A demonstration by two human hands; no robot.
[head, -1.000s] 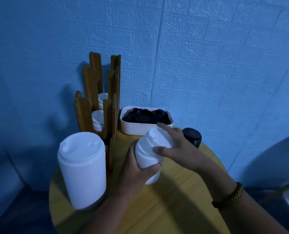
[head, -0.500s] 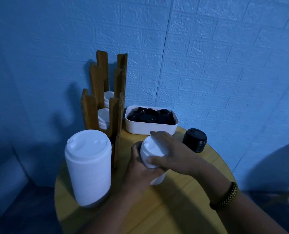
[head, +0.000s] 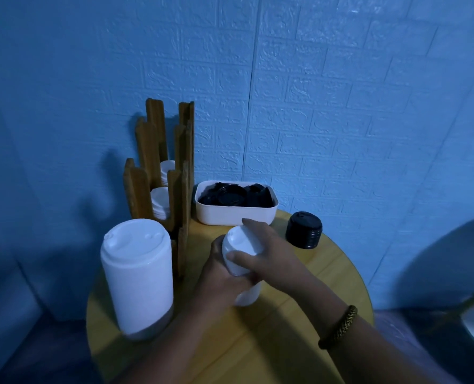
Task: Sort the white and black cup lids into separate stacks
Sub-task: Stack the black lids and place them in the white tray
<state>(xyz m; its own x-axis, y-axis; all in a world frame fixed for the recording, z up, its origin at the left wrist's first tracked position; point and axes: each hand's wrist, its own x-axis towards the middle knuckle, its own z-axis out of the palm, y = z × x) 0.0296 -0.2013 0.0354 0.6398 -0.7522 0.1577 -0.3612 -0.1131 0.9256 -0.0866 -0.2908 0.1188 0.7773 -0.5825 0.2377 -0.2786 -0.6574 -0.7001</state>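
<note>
Both hands are on the small white lid stack (head: pixel 241 250) at the middle of the table (head: pixel 327 278). The left hand (head: pixel 219 278) wraps its lower half and the right hand (head: pixel 271 256) curls over the top. Its long axis is near upright. The tall white stack (head: pixel 137 275) stands left, nearer the left hand; the black lid stack (head: pixel 303 230) sits far right.

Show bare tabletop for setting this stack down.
Free: table's right side, between held white stack and rim, in front of black lid stack; near edge between forearms. Crowded: back and left, wooden rack, white bin, tall white stack.
</note>
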